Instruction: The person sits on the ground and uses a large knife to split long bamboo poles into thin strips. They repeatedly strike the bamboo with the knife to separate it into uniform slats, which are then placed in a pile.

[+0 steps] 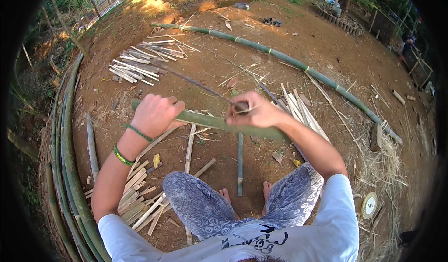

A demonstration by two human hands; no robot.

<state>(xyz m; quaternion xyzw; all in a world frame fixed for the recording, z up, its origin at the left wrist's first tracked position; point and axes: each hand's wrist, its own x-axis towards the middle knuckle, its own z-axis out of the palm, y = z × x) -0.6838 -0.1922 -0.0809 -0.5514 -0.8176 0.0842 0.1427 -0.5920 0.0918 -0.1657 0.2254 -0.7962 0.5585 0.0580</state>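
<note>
Bamboo strip [200,118] spans the air beyond the knees [181,183]; the left hand [156,113] wraps its fingers around it, likely for steadiness. The right hand's [257,111] fingers grip a knife [196,83], pointing away, presumably for safety.

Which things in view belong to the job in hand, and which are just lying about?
Job in hand:
- green bamboo strip, gripped by the left hand
- long dark blade, handle in the right hand
- split bamboo pieces in piles, probably

Likely just lying about:
- round pale disc, right side
- yellow leaf near the left pile
- dark crumpled item, far ground
</note>
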